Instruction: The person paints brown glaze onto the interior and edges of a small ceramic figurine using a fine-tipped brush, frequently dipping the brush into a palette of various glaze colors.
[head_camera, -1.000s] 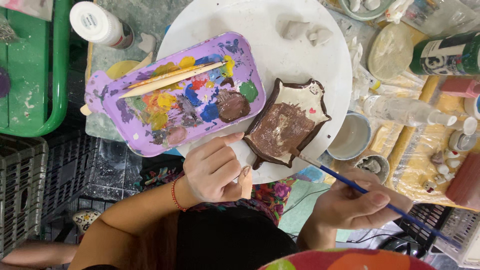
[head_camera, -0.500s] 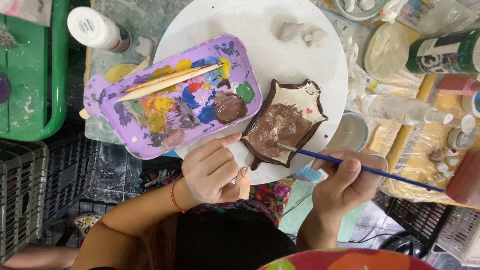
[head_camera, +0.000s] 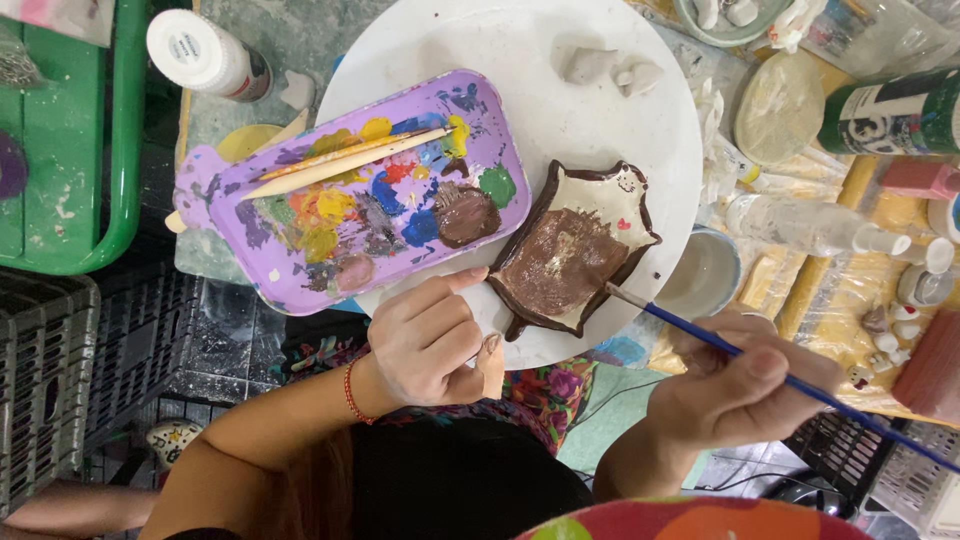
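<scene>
My left hand (head_camera: 430, 340) rests on the near edge of the white round board (head_camera: 520, 60), its fingers against the corner of a cat-shaped ceramic dish (head_camera: 575, 250) painted brown and cream. In my right hand (head_camera: 745, 385) is a thin blue-handled paintbrush (head_camera: 700, 335), its tip touching the dish's right rim. A purple palette (head_camera: 300, 260) smeared with many paint colours lies left of the dish, overlapping the board. Two wooden sticks (head_camera: 350, 160) lie across the palette.
Two grey clay lumps (head_camera: 610, 70) sit on the board's far side. A white bottle (head_camera: 205, 52) and green tray (head_camera: 70, 150) are at the left, with black crates (head_camera: 50, 380) below. A water cup (head_camera: 705, 275), clear bottle (head_camera: 800, 225) and green bottle (head_camera: 890, 110) crowd the right.
My right hand brought the brush up from the lower right onto the dish's brown middle, then drew the tip back to the right rim. My left hand stayed put.
</scene>
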